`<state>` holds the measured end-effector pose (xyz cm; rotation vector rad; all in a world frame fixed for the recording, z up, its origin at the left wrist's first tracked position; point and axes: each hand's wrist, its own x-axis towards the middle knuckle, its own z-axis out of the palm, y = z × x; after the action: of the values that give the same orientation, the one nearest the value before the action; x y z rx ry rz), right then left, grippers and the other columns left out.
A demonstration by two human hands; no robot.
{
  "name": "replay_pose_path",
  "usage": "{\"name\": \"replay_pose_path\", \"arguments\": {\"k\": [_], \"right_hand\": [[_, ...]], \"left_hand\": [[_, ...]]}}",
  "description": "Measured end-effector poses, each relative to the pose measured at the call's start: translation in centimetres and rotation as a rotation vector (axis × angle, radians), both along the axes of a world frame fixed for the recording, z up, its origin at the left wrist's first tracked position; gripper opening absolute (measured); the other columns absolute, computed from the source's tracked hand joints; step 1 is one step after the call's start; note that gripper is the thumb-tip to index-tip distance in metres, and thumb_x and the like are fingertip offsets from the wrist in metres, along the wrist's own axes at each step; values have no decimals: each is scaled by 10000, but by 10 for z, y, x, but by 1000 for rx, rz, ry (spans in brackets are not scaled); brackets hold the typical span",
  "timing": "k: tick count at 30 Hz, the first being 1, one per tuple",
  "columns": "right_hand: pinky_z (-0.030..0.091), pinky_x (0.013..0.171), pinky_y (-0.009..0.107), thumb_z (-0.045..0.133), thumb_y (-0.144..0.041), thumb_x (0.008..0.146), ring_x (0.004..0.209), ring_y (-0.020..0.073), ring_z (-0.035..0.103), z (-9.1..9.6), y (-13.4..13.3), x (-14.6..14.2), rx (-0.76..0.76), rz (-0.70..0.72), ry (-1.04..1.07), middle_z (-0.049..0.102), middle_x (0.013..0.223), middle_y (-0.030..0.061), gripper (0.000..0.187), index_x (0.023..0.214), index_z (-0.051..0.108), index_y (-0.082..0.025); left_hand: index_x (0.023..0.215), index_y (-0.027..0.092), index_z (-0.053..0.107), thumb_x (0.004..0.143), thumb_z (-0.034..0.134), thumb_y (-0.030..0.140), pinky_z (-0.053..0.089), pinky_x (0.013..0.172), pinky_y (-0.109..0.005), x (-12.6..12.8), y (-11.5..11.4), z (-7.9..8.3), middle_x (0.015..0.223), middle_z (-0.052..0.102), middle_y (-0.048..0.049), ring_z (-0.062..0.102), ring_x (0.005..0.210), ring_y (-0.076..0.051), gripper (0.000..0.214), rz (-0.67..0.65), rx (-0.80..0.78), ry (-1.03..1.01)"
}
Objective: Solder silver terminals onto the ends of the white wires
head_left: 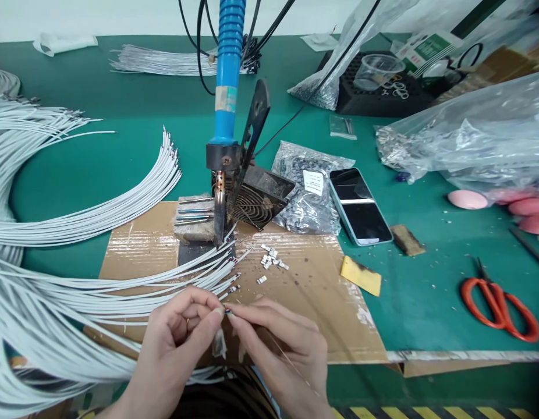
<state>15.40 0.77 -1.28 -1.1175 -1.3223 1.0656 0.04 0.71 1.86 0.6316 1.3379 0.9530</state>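
Left hand (176,343) and right hand (284,346) pinching tiny dark part (227,311); soldering iron (228,110) pointing down at 12 o'clock, white cables (64,320) lying at 9.

A tiny dark part (227,311) is pinched by the left hand (180,340) and right hand (282,343) beside white cables (99,291).

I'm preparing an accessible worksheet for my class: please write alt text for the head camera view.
A person's left hand and right hand pinch a tiny piece at a green worktable. White cables spread from the left, a blue-handled soldering iron points down beyond the hands, and a phone and red-handled scissors lie to the right.
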Motion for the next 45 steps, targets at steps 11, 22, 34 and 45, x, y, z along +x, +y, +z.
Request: {"name": "replay_pose_path", "arguments": {"k": [11, 22, 34, 45], "right_hand": [[490, 470, 196, 748, -130, 909, 535, 118, 637, -5, -4, -1, -27, -30, 37, 740, 691, 4, 237, 1039, 864, -291], [497, 526, 190, 784, -237, 886, 580, 121, 653, 1, -2, -1, -294, -5, 158, 728, 664, 7, 139, 947, 888, -305], [380, 348, 133, 836, -408, 843, 369, 39, 425, -7, -10, -13, -496, -47, 419, 580, 526, -31, 199, 845, 877, -214], [447, 423, 155, 753, -150, 880, 460, 81, 546, -8, -14, -23, -135, -202, 137, 630, 569, -17, 179, 909, 884, -268]], "left_hand": [[726, 173, 776, 778, 875, 382, 403, 544, -180, 3, 2, 3, 584, 649, 23, 503, 553, -95, 237, 17, 5, 36], [754, 171, 757, 761, 867, 307, 397, 529, -157, 4, 4, 5, 626, 656, 19, 506, 567, -86, 175, 17, 28, 115], [826, 230, 700, 909, 665, 285, 400, 483, -201, 10, -12, -7, 678, 723, 11, 624, 590, -129, 106, -66, 303, 569], [777, 189, 622, 883, 730, 402, 287, 469, -189, 10, 2, 6, 540, 530, 77, 390, 477, -72, 262, -59, 79, 205]]}}
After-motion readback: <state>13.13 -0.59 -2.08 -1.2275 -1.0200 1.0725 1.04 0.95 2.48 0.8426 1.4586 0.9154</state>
